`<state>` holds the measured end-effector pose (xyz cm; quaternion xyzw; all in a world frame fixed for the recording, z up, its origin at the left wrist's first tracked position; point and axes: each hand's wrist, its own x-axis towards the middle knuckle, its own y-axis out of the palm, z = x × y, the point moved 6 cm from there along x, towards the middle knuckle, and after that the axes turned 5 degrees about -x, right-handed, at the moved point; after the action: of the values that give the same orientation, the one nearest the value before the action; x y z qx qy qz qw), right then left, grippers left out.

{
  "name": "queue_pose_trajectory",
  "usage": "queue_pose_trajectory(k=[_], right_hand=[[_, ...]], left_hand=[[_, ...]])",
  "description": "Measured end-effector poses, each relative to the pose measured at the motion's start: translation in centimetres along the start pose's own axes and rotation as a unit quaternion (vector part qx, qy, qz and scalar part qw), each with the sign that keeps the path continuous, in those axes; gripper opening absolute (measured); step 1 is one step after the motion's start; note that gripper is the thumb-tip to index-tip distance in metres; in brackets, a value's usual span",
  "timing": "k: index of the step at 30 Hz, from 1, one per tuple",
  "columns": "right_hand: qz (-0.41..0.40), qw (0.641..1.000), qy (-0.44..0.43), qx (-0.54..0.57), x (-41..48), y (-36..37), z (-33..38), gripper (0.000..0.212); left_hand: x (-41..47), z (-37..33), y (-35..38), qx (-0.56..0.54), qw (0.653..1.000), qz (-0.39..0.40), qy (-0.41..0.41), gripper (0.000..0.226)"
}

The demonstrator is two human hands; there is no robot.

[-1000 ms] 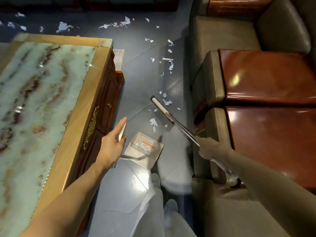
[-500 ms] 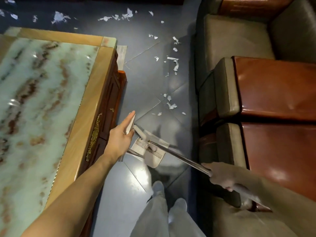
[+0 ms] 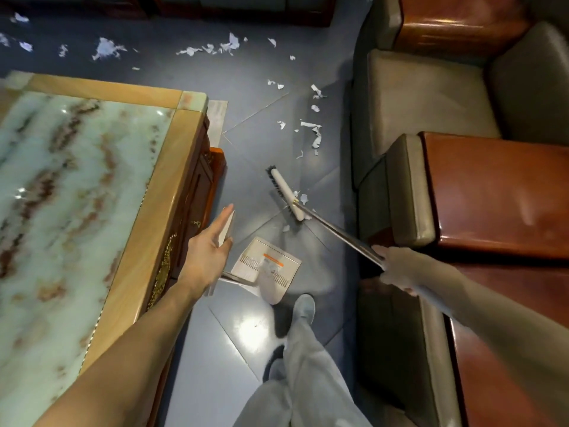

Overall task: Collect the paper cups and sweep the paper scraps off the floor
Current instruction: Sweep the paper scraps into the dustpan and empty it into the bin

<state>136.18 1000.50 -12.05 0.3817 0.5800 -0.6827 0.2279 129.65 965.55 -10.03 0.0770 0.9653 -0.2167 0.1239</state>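
We are mid-sweep: our left hand holds the dustpan grip between thumb and straight fingers, and our right hand is wrapped round the broom handle. Paper scraps lie just beyond the dustpan, so a short pull into it looks next

The dustpan sits flat on the grey floor, and the left hand, just to its left, holds its long handle. Just beyond the dustpan the broom rests bristles-down, its pole gripped by the right hand off to the dustpan's right. Paper scraps lie strewn farther beyond.
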Motion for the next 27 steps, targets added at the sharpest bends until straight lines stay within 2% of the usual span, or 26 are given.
queue_pose_trajectory(k=[4,8,11,14,19,20,22,25,27], right_hand=[[-0.042,0.998,0.002,-0.048,6.2,-4.9,1.1,0.039],[-0.047,0.994,0.002,-0.102,11.3,-7.5,2.3,0.043],[-0.023,0.996,-0.006,-0.090,13.2,-7.6,2.8,0.044],[0.031,0.998,-0.024,-0.045,11.3,-6.6,2.9,0.043],[0.098,0.990,-0.005,-0.097,5.7,-2.4,2.3,0.039],[0.106,0.991,0.000,-0.084,4.6,-1.8,1.9,0.042],[0.128,0.991,-0.021,-0.043,2.7,-1.3,1.1,0.060],[0.106,0.993,0.021,0.042,0.9,-0.7,-1.4,0.073],[0.072,0.995,0.056,0.050,0.2,-0.2,-2.5,0.074]], left_hand=[[2.7,-1.7,0.4,-0.013,1.000,0.000,-0.003,0.065],[4.4,-2.3,1.0,-0.013,1.000,-0.007,-0.018,0.063],[5.3,-2.1,1.1,-0.026,0.999,-0.016,-0.024,0.062],[5.6,-2.2,1.2,-0.056,0.998,-0.010,-0.030,0.062],[6.2,-2.7,1.0,-0.047,0.998,-0.003,-0.033,0.068],[6.3,-2.7,1.1,-0.045,0.998,0.001,-0.033,0.069],[6.2,-2.6,1.1,-0.041,0.999,0.009,-0.032,0.071],[6.0,-2.2,1.4,-0.046,0.998,0.029,-0.032,0.070],[5.9,-2.4,1.6,-0.041,0.998,0.042,-0.030,0.068]])
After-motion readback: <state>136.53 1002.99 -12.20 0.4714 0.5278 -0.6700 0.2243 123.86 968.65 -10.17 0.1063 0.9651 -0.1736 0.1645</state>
